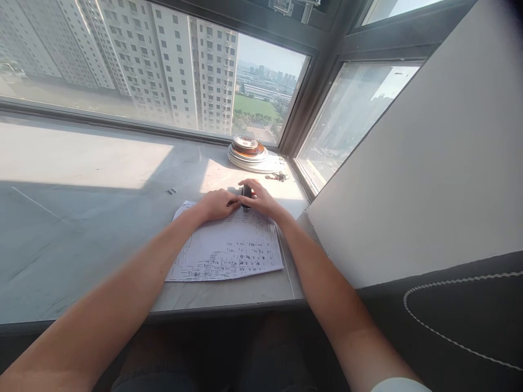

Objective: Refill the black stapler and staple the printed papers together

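Note:
A sheet of white paper [245, 234], covered in handwriting and dark strokes, lies on the sill in front of me. My right hand [261, 198] grips a small black stapler [246, 195], thumb on the near side and fingers arched over the far side. The stapler rests at the paper's far edge. Close beside it on the left, my left hand [218, 204] leans on the paper with curled fingers, its tips meeting my right thumb. What those fingers hold, if anything, is hidden. Two small grey strips [171, 191], like staples, lie left of the paper.
Behind my hands, a stack of plates [248, 158] stands near the window corner. A dark tangled bunch [278, 176], perhaps keys, lies in front of it. A white wall [425, 152] slants along the right, and a beaded cord [412, 313] hangs below it.

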`<state>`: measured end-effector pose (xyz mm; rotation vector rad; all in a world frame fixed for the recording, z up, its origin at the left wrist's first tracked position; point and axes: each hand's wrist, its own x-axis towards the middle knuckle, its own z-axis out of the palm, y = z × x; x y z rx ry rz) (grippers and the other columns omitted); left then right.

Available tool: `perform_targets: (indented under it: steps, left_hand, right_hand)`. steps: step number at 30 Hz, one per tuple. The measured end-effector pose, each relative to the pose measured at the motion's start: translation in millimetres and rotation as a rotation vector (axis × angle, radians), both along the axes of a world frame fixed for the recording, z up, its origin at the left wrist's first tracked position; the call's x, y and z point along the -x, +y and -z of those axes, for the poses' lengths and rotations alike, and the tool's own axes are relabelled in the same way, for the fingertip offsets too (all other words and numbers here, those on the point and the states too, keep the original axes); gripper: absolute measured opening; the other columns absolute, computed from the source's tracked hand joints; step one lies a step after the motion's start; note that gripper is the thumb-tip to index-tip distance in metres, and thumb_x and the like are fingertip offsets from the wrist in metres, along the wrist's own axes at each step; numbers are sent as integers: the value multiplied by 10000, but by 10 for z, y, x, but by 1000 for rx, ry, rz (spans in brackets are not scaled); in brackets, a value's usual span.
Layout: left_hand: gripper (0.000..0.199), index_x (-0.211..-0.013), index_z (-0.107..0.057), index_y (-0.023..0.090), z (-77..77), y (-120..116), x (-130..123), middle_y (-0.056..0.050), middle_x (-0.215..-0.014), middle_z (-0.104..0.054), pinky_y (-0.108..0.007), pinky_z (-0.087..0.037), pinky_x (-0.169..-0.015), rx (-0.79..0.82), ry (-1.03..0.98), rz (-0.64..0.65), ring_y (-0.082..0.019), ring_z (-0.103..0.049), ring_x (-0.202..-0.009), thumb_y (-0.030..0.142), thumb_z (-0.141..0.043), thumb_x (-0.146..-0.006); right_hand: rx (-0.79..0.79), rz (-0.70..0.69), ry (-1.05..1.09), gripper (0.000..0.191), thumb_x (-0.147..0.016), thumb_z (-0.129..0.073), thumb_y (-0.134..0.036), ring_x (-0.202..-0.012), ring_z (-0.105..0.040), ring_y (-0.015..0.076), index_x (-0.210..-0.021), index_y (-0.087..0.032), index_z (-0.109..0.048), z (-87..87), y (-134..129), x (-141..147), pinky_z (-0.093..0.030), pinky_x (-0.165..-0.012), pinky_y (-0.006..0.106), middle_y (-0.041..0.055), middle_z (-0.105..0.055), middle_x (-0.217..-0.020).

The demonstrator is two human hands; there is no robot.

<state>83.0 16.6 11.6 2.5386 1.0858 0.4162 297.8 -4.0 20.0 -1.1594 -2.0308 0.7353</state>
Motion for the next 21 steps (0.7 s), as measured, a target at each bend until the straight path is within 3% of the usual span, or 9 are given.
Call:
perform_targets:
  steps: [11,21]
  left_hand:
    - [332,-929,-758,227,11,10,0,-73,-811,-713,-335,-397,-697,-16,39,-11,-222,-626,-749,442,-508,-970]
    - [319,-801,-699,220,25,20,4,-56,-762,-683,-327,-364,-651,-30,49,-24,-204,-594,-696,430,-518,-959]
  right_hand:
    - [13,-17,21,454,-860,-704,-432,-1217,-535,258,-1271,-273,-599,-15,-24,-16,-513,-996,404,91,-548,-1340]
    - [-23,-29,11,412,-802,-726,-402,-1311,-462,285,-1174,-273,-606,52,6,-15,-488,-1041,443,93,-488,-1405]
